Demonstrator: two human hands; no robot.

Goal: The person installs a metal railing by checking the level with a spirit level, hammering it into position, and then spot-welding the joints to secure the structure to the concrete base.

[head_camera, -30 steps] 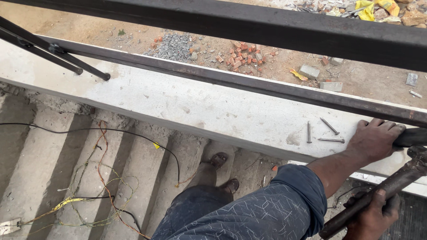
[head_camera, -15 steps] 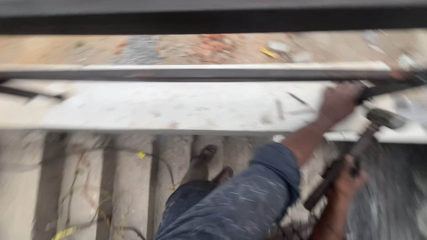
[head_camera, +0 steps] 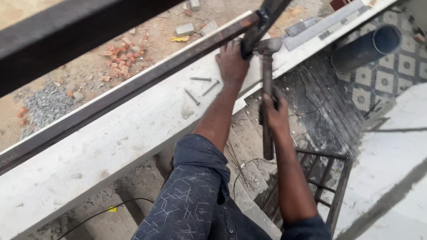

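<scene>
My left hand (head_camera: 232, 62) grips a dark upright steel bar (head_camera: 263, 20) where it meets the long rusty rail (head_camera: 133, 84) above the white concrete ledge (head_camera: 111, 142). My right hand (head_camera: 275, 113) is closed around the handle of a metal hammer (head_camera: 267, 89), whose head sits just right of the upright bar, close to my left hand. Three long nails (head_camera: 200, 86) lie on the ledge just left of my left hand.
Below the ledge run concrete stairs (head_camera: 133, 191) with a loose cable. A dark metal grille (head_camera: 311, 178) leans at lower right. A dark pipe (head_camera: 364, 46) lies on patterned tiles at upper right. Broken bricks (head_camera: 120, 55) and gravel lie on the ground beyond the rail.
The view has swung right and down. My right hand has raised the hammer from low at the lower right to upright beside the bar. My left hand stays by the rail joint.
</scene>
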